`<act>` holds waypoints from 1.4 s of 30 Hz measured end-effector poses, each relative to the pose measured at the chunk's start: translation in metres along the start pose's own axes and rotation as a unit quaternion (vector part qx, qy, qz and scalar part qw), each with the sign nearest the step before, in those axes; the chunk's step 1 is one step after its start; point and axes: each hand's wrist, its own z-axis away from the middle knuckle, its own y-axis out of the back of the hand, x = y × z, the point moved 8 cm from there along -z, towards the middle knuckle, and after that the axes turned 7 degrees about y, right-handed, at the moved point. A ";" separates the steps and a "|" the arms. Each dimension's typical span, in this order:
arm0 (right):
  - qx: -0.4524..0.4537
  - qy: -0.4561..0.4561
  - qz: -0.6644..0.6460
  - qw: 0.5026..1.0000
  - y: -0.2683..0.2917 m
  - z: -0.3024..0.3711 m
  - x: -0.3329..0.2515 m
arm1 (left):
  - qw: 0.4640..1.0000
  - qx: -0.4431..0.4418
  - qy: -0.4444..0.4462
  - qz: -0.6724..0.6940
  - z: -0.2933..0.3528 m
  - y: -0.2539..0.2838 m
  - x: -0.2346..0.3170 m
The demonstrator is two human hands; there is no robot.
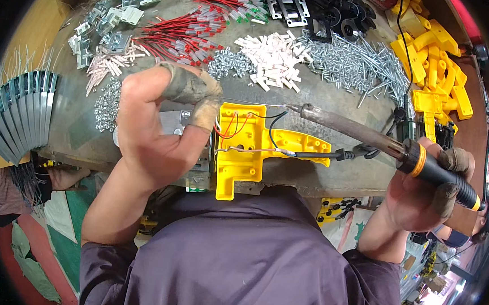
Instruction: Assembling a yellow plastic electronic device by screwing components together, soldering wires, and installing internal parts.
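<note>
My right hand (pixel 432 185) is wrapped round the black and orange handle of a soldering iron (pixel 359 131), whose tip points left above the workpiece. Between thumb and forefinger, both in worn finger covers, my left hand (pixel 164 130) pinches a thin solder wire (pixel 253 102) that reaches to the iron's tip. Below them a yellow plastic tool housing half (pixel 240 169) lies with its inside up. Red, black and bare copper-coloured wires run through it, and a black power cord (pixel 315 155) leaves along its handle. A metal plate (pixel 173 122) is partly hidden behind my left hand.
Along the back lie red-wired indicator lights (pixel 179 32), white sleeves (pixel 274 58), screws (pixel 353 64) and black parts (pixel 339 12). Yellow housings (pixel 438 64) are heaped at the right. Metal strips with wires (pixel 23 114) fan out at the left, near another person's arm (pixel 67 178).
</note>
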 end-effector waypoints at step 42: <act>-0.063 -0.174 -0.080 0.979 -0.067 -0.005 0.086 | 0.995 0.059 0.075 -0.042 0.033 0.026 -0.038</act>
